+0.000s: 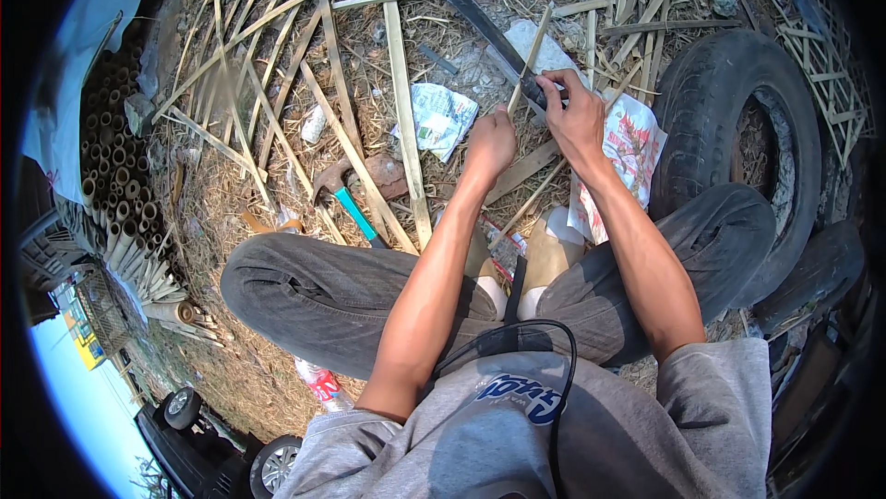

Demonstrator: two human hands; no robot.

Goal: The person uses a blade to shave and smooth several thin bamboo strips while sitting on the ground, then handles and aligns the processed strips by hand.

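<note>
Shaving step underway: right hand (574,116) clenched on machete (498,42) handle; left hand (491,141) closed around thin bamboo strip (528,65) crossing blade. Tyre (729,84) right of machete. Next stroke likely needs steady strip, shallow blade angle.

My trousers (323,291) are dark grey and my shirt (554,434) lighter grey with a blue and white print on the chest. The blade (484,28) in my right hand (574,116) is dark, dull steel. The bamboo strips (401,84) are pale straw yellow. The hammer (346,194) to the left has a teal handle and rusty brown head. The tyre (729,84) on the right is black, and the printed bag (628,144) is white with red.
</note>
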